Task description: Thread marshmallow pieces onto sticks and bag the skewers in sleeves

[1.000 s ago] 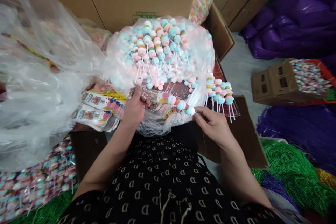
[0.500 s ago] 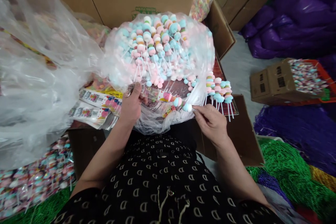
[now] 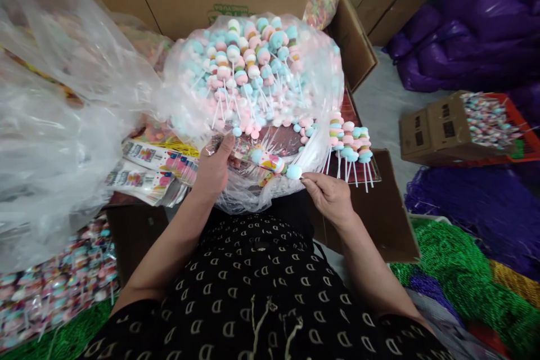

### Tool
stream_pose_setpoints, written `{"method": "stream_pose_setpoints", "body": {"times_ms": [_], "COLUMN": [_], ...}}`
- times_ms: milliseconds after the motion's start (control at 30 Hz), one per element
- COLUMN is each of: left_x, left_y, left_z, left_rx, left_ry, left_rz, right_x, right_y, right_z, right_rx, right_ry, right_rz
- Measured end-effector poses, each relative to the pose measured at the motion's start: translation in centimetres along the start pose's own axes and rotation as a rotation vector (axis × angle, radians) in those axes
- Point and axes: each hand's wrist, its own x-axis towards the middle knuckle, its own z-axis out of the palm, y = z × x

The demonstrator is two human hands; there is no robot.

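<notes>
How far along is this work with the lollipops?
Done: a big round mound of lollipops sits inside a clear plastic bag. In hand: the left hand grips the bag, and the right hand is beside a blue candy. Remaining: a small bunch of lollipops lies outside the bag.

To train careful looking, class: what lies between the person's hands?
In the head view, a clear plastic bag lies between the left hand and right hand, holding pink-and-blue candy lollipops.

My left hand [image 3: 213, 169], palm inward, fingers curled closed. Right hand [image 3: 329, 198] low, thumb and forefinger pinched. Left forearm [image 3: 166, 244], right forearm [image 3: 371, 264] bare, angling inward.
</notes>
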Motion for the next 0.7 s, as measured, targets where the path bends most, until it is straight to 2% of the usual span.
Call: {"method": "stream_pose_setpoints", "body": {"times_ms": [100,333,567,700], "left_x": [0.2,0.5,0.4,0.1], "left_y": [0.0,0.0,0.3,0.2], "left_z": [0.0,-0.4,-0.5,-0.5], "left_rx": [0.058,0.128,0.207,0.261], "left_ry": [-0.024,-0.034,-0.087,-0.127], "left_rz": [0.008,0.056,0.148,0.162], "right_x": [0.1,0.7,1.0,1.3], "right_y": [-0.2,-0.5,-0.7,-1.4], "right_z": [0.0,1.0,1.6,2.0], "right_rx": [-0.007,-0.026,0.092,0.121], "right_ry": [0.003,0.109,0.216,0.234], "right_rz": [0.001,-0.132,0.005,-0.001]}}
